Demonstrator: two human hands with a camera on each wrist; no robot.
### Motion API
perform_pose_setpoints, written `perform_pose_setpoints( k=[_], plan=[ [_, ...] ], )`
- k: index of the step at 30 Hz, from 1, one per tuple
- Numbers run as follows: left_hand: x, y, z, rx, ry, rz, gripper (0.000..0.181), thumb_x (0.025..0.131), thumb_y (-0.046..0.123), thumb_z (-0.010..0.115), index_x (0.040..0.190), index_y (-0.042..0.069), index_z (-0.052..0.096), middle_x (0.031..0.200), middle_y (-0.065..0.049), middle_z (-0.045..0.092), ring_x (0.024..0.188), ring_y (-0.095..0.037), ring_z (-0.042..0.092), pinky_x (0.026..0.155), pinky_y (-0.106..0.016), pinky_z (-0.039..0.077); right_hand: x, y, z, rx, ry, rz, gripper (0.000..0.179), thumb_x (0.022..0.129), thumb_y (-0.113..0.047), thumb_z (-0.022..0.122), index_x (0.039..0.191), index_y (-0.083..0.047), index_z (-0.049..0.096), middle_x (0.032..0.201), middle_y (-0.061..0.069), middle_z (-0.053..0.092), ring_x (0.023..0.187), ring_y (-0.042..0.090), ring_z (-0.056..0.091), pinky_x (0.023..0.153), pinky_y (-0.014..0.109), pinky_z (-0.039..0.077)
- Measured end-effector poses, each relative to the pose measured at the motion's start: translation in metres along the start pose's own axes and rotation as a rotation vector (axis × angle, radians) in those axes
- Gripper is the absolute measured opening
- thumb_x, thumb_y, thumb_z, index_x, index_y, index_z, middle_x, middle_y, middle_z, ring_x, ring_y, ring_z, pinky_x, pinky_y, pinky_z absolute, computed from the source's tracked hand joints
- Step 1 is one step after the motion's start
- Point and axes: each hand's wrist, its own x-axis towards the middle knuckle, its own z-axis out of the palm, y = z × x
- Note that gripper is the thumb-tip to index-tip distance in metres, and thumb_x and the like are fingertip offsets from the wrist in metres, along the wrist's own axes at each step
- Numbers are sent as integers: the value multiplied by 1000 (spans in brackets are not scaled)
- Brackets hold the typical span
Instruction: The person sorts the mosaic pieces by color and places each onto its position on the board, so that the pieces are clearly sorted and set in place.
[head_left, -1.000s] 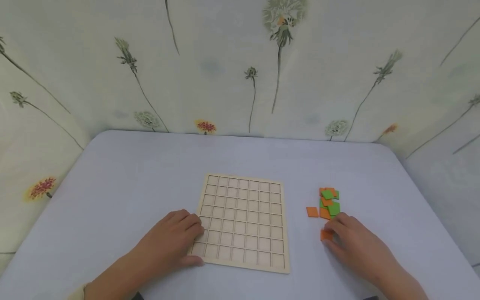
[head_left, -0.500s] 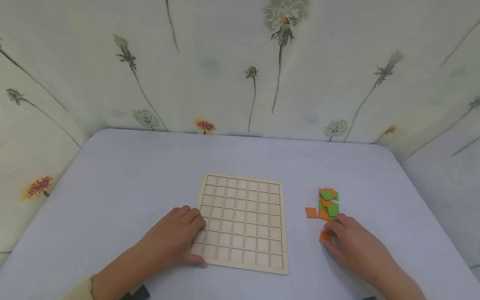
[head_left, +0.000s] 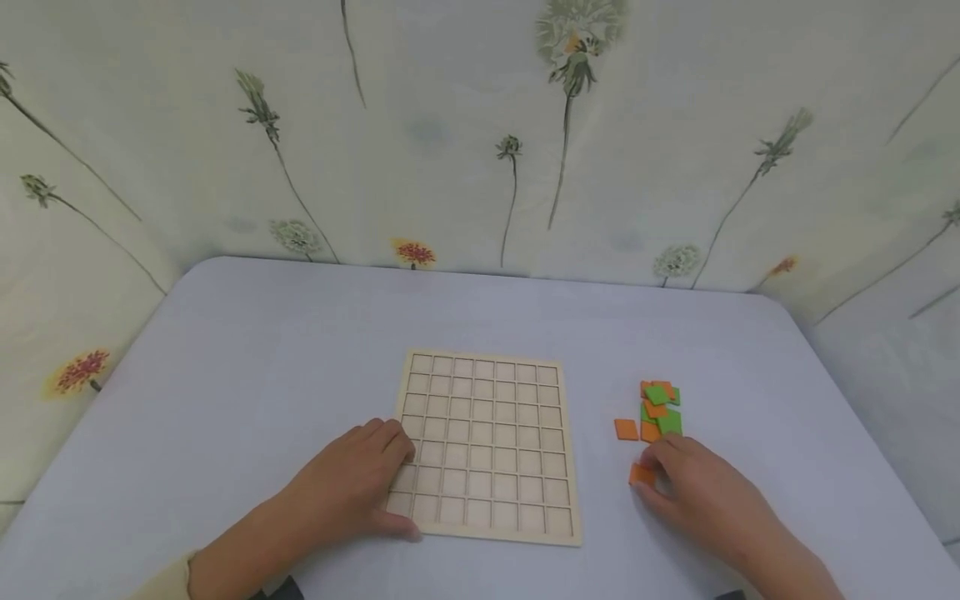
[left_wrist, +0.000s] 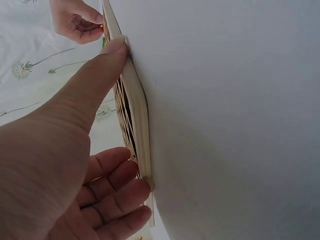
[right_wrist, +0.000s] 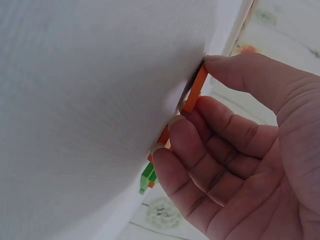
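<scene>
A pale wooden grid board (head_left: 480,533) lies flat on the white table, its square compartments bare. My left hand (head_left: 341,479) holds it by the near left corner, thumb on the near edge and curled fingers against the left edge. To the right of the board, my right hand (head_left: 701,492) pinches an orange square tile (head_left: 641,475) between thumb and index finger. In the right wrist view the tile (right_wrist: 196,89) is tilted, close to the tabletop. Just beyond that hand is a loose pile of orange tiles and green tiles (head_left: 670,422), some overlapping.
One separate orange tile (head_left: 626,429) lies flat between the board and the pile. The table (head_left: 300,333) ends at the back against a hanging cloth (head_left: 420,125) printed with dandelions.
My right hand has shifted slightly left with the orange tile. The left thumb has slid a little to the right along the board's near edge. The pile looks unchanged.
</scene>
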Motion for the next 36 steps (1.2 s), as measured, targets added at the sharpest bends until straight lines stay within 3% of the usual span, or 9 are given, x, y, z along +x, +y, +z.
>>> perform_pose_setpoints(
  k=[8, 13, 20, 26, 36],
  plan=[
    [-1, 2, -2, 19, 23, 8, 73, 71, 67, 85, 107, 8, 61, 105, 1, 53, 90, -16, 48, 82, -29, 50, 3, 1, -3, 16, -48, 33, 23, 83, -22, 87, 95, -17, 68, 89, -9, 57, 83, 11, 53, 76, 37, 54],
    [-2, 1, -2, 20, 29, 6, 73, 71, 66, 85, 107, 8, 62, 103, 1, 53, 88, -15, 47, 80, -28, 49, 3, 3, -4, 20, -60, 7, 22, 82, -19, 88, 92, -20, 68, 86, -11, 55, 82, 10, 52, 76, 36, 54],
    [-3, -3, 2, -88, 27, -46, 73, 71, 66, 87, 110, 10, 62, 107, 4, 52, 94, -13, 48, 79, -28, 51, 8, 2, -7, 48, -141, 61, 21, 82, -17, 86, 93, -16, 68, 86, -7, 56, 81, 12, 53, 77, 39, 54],
    [-5, -3, 5, -118, 55, -40, 73, 70, 65, 87, 110, 10, 61, 107, 5, 52, 95, -13, 49, 78, -27, 52, 11, 2, -6, 78, -207, 108, 20, 82, -18, 83, 93, -12, 67, 85, -4, 57, 79, 14, 52, 76, 39, 53],
    [-8, -4, 10, -147, 74, -58, 72, 71, 63, 88, 111, 10, 61, 109, 6, 52, 98, -13, 50, 78, -28, 53, 7, 0, -5, 79, -134, 54, 21, 81, -21, 82, 92, -16, 65, 85, -7, 56, 80, 12, 51, 75, 38, 52]
  ],
)
